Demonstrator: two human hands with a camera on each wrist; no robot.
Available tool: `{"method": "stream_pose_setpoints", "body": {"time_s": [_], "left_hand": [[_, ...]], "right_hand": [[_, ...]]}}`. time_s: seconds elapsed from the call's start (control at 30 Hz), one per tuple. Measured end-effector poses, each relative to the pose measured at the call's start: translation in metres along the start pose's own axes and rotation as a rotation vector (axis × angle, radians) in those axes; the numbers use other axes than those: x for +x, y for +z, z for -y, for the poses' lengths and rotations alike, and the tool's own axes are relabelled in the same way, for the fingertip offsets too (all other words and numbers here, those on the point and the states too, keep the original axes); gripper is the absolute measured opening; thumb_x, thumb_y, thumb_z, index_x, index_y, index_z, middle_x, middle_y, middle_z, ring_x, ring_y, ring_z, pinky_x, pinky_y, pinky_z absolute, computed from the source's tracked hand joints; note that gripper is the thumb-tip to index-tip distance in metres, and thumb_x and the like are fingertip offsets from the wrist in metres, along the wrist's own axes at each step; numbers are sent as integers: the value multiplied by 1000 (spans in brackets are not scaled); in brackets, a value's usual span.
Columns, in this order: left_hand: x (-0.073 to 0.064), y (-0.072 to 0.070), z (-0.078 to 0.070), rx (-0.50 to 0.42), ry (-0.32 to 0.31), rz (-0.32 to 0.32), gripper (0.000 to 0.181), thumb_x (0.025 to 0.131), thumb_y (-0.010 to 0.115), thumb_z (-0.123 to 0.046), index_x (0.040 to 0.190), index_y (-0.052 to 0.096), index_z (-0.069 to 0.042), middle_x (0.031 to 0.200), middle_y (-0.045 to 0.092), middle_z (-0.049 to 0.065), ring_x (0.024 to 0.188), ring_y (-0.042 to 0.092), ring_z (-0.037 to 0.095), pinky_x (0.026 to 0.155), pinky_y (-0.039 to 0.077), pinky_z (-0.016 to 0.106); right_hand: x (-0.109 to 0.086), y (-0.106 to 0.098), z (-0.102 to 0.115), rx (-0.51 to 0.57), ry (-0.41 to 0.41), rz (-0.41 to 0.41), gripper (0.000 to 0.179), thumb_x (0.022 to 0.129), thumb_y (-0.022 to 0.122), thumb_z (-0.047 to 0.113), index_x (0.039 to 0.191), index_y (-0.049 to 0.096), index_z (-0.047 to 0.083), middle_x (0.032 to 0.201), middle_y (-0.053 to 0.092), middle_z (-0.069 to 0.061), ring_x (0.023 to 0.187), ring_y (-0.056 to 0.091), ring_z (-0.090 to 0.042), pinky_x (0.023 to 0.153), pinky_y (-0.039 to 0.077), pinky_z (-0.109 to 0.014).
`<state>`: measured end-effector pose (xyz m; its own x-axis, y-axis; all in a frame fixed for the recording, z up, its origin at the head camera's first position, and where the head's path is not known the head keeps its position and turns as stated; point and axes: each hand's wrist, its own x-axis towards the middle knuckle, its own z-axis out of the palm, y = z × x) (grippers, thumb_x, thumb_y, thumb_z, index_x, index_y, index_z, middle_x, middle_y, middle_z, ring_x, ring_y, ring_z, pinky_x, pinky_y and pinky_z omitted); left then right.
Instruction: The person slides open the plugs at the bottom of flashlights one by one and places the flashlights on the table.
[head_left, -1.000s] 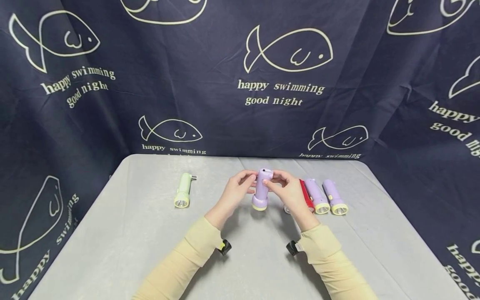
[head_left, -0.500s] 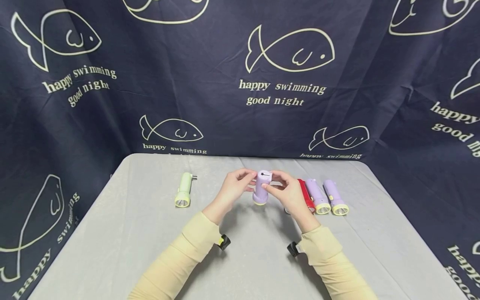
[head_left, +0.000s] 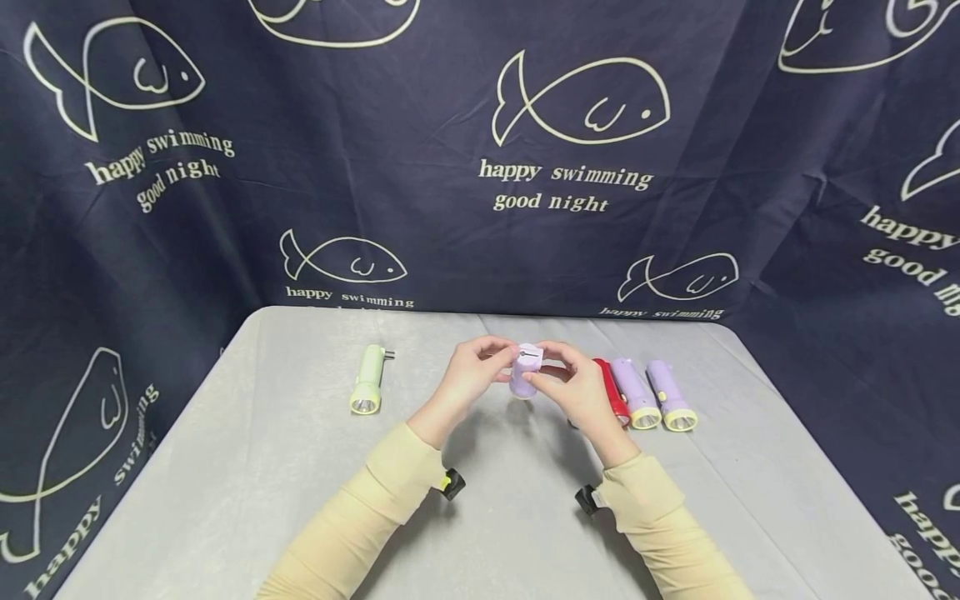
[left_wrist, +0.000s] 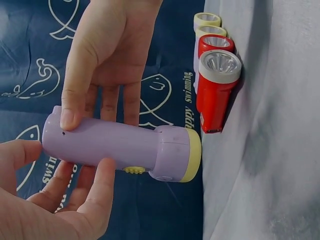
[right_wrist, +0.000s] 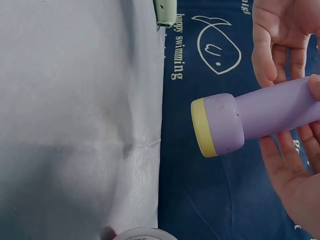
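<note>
A purple flashlight (head_left: 524,383) with a yellow lens ring is held up over the table between both hands. Its tail end, marked with a dark slot, tilts toward the head camera. In the left wrist view, the flashlight (left_wrist: 132,145) lies sideways with a yellow ribbed switch on its body. My right hand (head_left: 576,385) grips it, thumb on the near side and fingers behind. My left hand (head_left: 467,373) pinches it near the tail, with other fingers along the switch side. The lens faces away in every view.
To the left lies a green flashlight (head_left: 368,379) with metal prongs sticking out. On the right, a red flashlight (head_left: 611,392) and two purple flashlights (head_left: 633,393) lie side by side. A white-rimmed red flashlight (left_wrist: 216,95) shows nearer in the left wrist view. A dark curtain (head_left: 420,167) hangs behind.
The held flashlight has tipped, its tail turning toward the head camera and its yellow-ringed head swinging away out of sight. Both hands stay in nearly the same place.
</note>
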<state>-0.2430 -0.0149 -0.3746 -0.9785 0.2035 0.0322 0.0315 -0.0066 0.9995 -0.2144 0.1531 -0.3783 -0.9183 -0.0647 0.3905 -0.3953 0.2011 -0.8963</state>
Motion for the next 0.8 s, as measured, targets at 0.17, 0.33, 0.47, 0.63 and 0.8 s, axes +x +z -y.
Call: {"method": "stream_pose_setpoints", "body": {"time_s": [0.17, 0.33, 0.47, 0.63, 0.8], "left_hand": [[0, 1, 1, 6, 6, 8, 27, 88, 65, -18, 106, 66, 2, 102, 66, 16, 93, 64, 21, 78, 57, 34], [2, 1, 2, 20, 10, 4, 27, 88, 66, -18, 105, 66, 2, 102, 66, 16, 91, 64, 21, 78, 57, 33], [2, 2, 1, 32, 14, -4, 25, 87, 66, -17, 105, 66, 1, 100, 67, 14, 87, 64, 16, 77, 57, 32], [0, 3, 0, 28, 23, -7, 23, 87, 66, -14, 104, 67, 2, 99, 67, 14, 85, 63, 13, 78, 57, 32], [0, 4, 0, 29, 30, -4, 23, 87, 66, -13, 104, 67, 2, 100, 67, 15, 85, 64, 14, 79, 57, 34]], "right_hand": [[0, 0, 0, 7, -10, 3, 42, 71, 75, -10, 110, 61, -9, 105, 64, -24, 95, 63, -34, 85, 53, -39], [-1, -1, -1, -5, -30, 22, 42, 71, 76, -9, 110, 62, -8, 106, 64, -24, 95, 63, -38, 84, 54, -37], [0, -1, -1, -15, -51, 22, 42, 70, 77, -9, 109, 62, -8, 106, 64, -24, 96, 62, -40, 84, 54, -37], [0, -1, -1, -33, -66, 12, 42, 69, 78, -9, 108, 63, -8, 105, 65, -23, 95, 64, -30, 85, 54, -35], [-1, -1, -2, -29, -58, 9, 42, 69, 77, -9, 108, 63, -8, 105, 64, -23, 92, 64, -8, 86, 53, -36]]}}
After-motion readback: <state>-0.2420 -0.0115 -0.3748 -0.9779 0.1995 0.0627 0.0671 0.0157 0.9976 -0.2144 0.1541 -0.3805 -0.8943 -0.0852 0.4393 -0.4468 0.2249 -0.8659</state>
